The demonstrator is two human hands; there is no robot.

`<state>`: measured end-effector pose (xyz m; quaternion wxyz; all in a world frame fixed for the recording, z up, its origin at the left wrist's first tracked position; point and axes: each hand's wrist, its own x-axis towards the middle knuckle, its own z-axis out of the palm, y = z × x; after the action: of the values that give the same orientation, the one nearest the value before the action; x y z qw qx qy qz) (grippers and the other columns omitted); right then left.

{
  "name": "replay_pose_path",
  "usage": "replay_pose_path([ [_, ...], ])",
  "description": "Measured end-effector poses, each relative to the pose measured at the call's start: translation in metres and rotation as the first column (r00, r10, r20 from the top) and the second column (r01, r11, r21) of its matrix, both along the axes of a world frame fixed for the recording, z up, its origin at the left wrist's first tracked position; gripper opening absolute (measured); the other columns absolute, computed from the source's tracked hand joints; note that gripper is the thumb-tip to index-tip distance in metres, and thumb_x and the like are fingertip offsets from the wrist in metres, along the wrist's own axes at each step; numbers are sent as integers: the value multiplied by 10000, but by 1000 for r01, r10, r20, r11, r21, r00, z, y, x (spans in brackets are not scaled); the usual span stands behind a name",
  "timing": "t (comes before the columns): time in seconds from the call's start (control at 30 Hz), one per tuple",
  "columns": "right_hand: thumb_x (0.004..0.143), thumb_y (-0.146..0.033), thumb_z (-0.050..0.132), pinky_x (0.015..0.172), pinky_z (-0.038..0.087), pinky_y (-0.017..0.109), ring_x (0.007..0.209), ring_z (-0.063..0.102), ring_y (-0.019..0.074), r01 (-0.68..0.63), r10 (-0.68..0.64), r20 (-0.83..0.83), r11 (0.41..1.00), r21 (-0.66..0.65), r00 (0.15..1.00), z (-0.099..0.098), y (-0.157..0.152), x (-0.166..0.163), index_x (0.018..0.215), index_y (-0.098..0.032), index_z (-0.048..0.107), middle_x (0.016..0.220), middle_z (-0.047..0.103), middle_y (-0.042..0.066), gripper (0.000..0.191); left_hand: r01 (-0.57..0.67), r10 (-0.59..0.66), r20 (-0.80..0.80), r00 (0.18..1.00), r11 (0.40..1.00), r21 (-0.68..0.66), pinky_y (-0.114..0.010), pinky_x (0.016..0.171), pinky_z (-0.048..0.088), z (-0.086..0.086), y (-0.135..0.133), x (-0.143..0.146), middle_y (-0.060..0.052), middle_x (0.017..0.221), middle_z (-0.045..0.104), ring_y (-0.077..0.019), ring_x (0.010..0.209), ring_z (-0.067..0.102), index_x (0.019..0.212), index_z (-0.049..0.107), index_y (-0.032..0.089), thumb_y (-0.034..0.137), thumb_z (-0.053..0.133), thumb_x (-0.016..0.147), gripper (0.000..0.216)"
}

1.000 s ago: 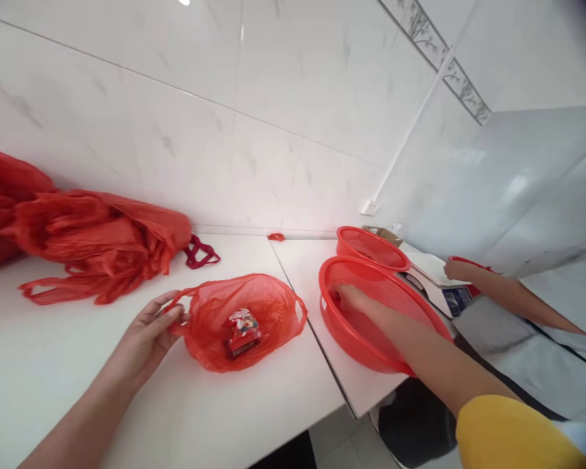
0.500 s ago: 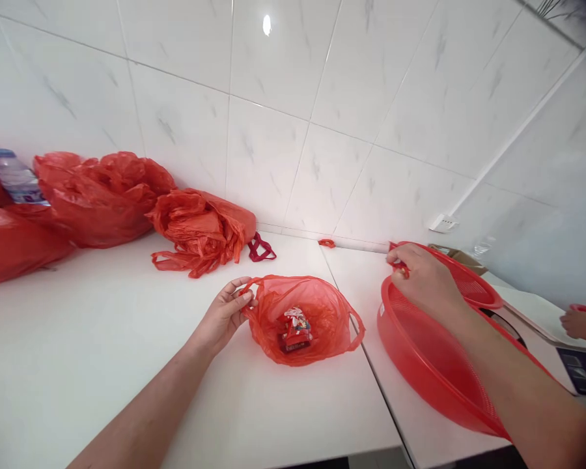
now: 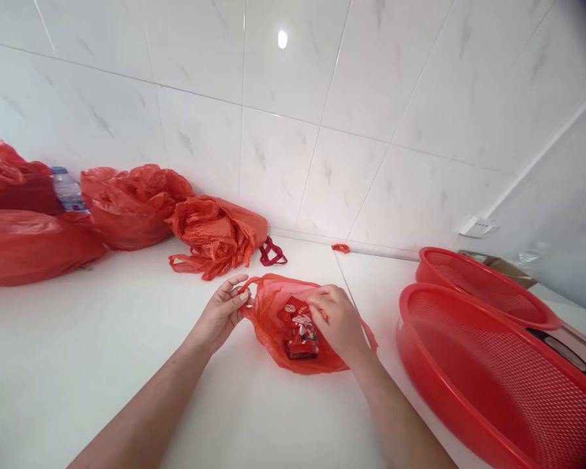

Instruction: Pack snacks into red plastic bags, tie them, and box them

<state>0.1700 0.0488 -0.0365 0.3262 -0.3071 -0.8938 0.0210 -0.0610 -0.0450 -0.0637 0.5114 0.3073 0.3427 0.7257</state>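
Observation:
A small red plastic bag (image 3: 273,319) lies open on the white counter (image 3: 102,352) in front of me. My left hand (image 3: 222,314) pinches the bag's left handle and holds the mouth open. My right hand (image 3: 336,321) is over the bag's opening, its fingers closed on a small red packet (image 3: 293,305) at the mouth. Another red and white printed packet (image 3: 303,337) lies inside the bag.
Two red mesh baskets (image 3: 473,365) stand at the right, the near one overhanging the counter edge. A bundle of red bags (image 3: 215,234) and fuller red bags (image 3: 29,241) lie along the tiled wall at the left, with a water bottle (image 3: 68,190) among them.
My right hand left the near basket's rim and came left over the open bag, now with a small red packet in its fingers. My left hand kept its hold on the handle.

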Motion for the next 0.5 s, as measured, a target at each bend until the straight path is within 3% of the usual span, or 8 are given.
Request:
replay_pose_path([
  [0.1,834,-195,476,913,409,446,1078,475,272,223,-216,-59,966,131,974,-1,1,20,1049,-204,629,1142,509,122,264,-48,47,-63,997,999,-13,-221,693,477,3,0,-3,9,798,562,-97,727,576,1119,541,237,219,690,738,409],
  [0.2,813,-301,533,927,397,488,1144,438,306,304,-301,-47,947,107,953,1,-10,44,1168,-230,556,1247,460,128,363,-139,114,-243,963,987,-87,-269,726,493,9,-3,-3,-32,943,566,-145,846,583,1161,517,249,295,679,739,455],
  [0.3,789,-399,559,908,430,458,1184,433,296,312,-316,-76,948,-59,946,-4,-26,71,1295,-260,418,1308,433,117,544,-241,123,-449,885,946,-215,-346,791,498,13,-13,1,-89,1198,502,-225,1060,539,1257,444,288,394,640,751,554],
  [0.4,741,-469,596,799,484,426,1099,519,297,339,-385,-106,892,-299,917,-21,-34,96,1335,-260,350,1301,460,126,676,-275,67,-541,839,909,-314,-374,755,508,11,-20,9,-115,1270,472,-271,1093,534,1295,402,309,448,643,724,635],
  [0.5,728,-488,587,608,482,359,756,620,247,278,-353,-11,755,-594,936,-34,-28,106,1021,-240,590,938,649,75,384,-201,-27,-554,832,916,-347,-352,664,520,12,-18,15,-100,1075,594,-273,970,599,1261,435,281,417,686,682,646],
])
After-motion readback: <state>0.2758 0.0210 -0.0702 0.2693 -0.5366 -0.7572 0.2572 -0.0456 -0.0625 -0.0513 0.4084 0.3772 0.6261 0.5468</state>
